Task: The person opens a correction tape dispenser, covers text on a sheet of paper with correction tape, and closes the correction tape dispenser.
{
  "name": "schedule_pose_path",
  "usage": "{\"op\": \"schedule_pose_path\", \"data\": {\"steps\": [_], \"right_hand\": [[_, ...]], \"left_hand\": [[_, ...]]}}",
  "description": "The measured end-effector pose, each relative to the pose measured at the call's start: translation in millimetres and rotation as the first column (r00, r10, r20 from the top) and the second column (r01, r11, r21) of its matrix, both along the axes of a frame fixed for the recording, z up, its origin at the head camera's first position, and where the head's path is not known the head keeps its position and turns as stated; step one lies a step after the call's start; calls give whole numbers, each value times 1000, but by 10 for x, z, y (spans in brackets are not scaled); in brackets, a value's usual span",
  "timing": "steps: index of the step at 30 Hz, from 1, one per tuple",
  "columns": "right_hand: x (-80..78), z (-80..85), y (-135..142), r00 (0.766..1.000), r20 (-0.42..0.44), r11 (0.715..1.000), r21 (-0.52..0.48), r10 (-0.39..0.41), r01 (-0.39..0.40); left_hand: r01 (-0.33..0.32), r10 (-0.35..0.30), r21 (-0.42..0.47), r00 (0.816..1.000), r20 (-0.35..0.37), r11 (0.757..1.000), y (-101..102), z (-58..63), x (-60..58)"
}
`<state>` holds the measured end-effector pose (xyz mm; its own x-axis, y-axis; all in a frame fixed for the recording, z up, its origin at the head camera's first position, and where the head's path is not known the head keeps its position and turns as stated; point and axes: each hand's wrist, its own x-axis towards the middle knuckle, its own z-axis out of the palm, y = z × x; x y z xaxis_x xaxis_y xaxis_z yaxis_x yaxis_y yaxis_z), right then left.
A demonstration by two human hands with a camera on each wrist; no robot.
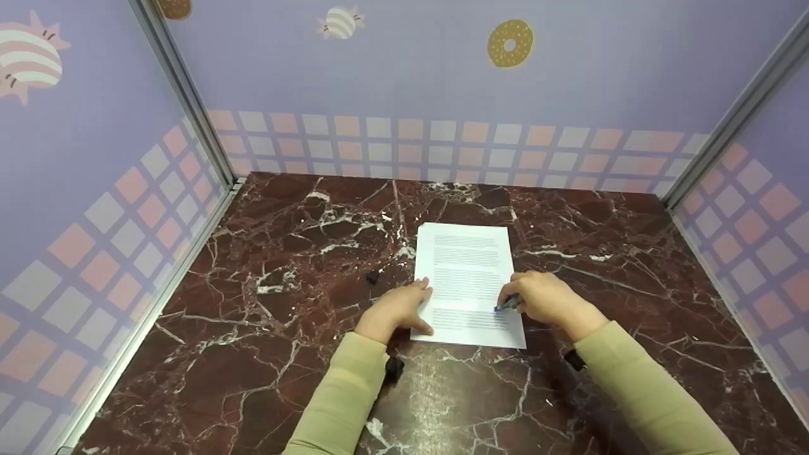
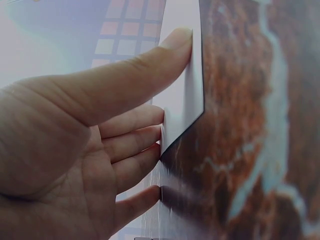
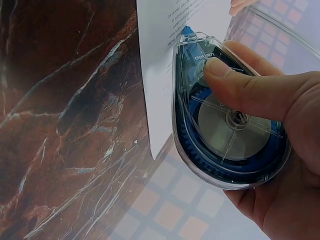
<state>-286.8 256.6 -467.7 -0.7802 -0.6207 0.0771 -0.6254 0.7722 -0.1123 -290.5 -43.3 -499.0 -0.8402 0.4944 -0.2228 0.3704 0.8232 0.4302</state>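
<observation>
A printed sheet of paper (image 1: 464, 284) lies on the dark marble-patterned table. At its left edge rests my left hand (image 1: 398, 309), thumb and fingertips touching the paper; in the left wrist view the thumb (image 2: 150, 65) presses on the sheet (image 2: 182, 95) with the fingers fairly straight. My right hand (image 1: 547, 297) grips a correction tape dispenser (image 3: 227, 120) with a clear case and blue wheels, thumb on its side. The dispenser's blue tip (image 3: 188, 31) is at the printed lines, on the lower right part of the sheet in the head view.
A small black object (image 1: 373, 276) lies on the table (image 1: 303, 366) left of the paper. Purple walls with a pink and white checked band (image 1: 411, 148) enclose the table at the back and both sides. Dark bands sit at both wrists.
</observation>
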Motion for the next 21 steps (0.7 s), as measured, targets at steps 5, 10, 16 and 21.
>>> {"op": "schedule_pose_path", "data": {"steps": [5,10,16,21], "right_hand": [[3,13,15,1000,8,1000,11,-11,10],[7,24,23,1000,8,1000,11,-17,17],[10,14,43,1000,4,1000,0,-12,12],[10,11,56,1000,-8,1000,-14,-3,3]], "left_hand": [[4,-4,5,1000,2,1000,-3,-6,-1],[6,-6,5,1000,2,1000,-5,-8,-2],[2,-2,3,1000,1,1000,-5,-9,1],[7,-7,10,1000,-6,1000,-8,-19,0]]}}
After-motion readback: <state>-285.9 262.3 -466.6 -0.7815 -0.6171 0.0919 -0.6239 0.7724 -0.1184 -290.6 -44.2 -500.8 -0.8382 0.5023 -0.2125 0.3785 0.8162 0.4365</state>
